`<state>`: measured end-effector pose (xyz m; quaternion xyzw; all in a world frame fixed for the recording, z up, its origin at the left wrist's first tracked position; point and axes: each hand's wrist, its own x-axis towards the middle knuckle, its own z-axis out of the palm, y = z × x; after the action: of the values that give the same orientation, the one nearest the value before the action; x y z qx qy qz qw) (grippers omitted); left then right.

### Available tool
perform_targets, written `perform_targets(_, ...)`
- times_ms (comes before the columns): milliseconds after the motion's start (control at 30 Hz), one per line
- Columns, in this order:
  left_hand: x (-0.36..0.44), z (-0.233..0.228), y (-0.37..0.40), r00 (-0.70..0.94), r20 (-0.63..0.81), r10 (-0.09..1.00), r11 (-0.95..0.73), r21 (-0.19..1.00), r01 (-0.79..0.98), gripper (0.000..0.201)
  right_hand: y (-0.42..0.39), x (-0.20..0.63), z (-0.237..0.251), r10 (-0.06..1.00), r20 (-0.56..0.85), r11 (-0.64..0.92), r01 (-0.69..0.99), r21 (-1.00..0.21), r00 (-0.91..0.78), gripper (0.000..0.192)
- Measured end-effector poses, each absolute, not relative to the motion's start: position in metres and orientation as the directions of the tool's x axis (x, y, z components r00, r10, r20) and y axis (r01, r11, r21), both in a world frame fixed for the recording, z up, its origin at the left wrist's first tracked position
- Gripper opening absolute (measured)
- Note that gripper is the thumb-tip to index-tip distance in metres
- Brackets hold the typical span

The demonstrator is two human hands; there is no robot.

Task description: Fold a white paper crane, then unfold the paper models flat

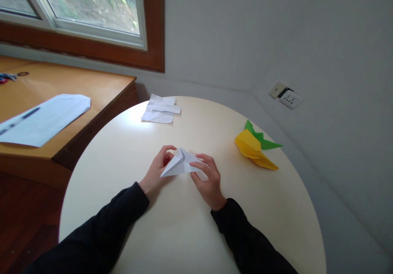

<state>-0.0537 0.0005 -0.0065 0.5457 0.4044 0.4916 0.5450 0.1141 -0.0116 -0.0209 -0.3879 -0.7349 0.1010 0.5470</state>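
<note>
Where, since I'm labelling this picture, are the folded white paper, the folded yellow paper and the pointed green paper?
Folded white paper point(185, 166): head view, middle of its near side.
Folded yellow paper point(251, 145): head view, its broad upper part.
Pointed green paper point(265, 144): head view, its lower part.

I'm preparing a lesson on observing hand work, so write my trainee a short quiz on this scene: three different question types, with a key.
1. Multiple choice: What is the right hand gripping?
A) a pen
B) a folded white paper
C) a ruler

2. True or false: The folded yellow paper lies on the round table, to the right of the right hand.

3. Fill in near or far: The loose white papers lie by the table's ____ edge, as seen from the person.

Key: 1. B; 2. True; 3. far.
</note>
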Motion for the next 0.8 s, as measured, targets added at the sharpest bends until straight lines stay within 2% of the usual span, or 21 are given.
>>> perform_targets(100,-0.0538,-0.0051,-0.0005,0.197,0.119,0.973,-0.12,0.993,-0.004,0.051,-0.0121,0.1139,-0.0192,0.669,0.739,0.671,0.493,-0.554,-0.079,0.023)
perform_targets(267,-0.0546,-0.0042,0.0006,0.196,0.162,0.967,-0.187,0.975,0.12,0.049,-0.0122,0.1138,-0.0163,0.642,0.764,0.678,0.513,-0.526,-0.065,0.013)
perform_targets(600,-0.0508,-0.0086,0.001,0.217,0.147,0.965,-0.157,0.987,0.033,0.046,-0.0122,0.113,-0.0188,0.657,0.753,0.674,0.457,-0.58,-0.014,0.012)
perform_targets(800,-0.0482,-0.0049,-0.0024,0.262,0.198,0.945,-0.221,0.974,0.06,0.042,-0.0129,0.1119,-0.0128,0.65,0.759,0.666,0.449,-0.595,0.042,0.01)
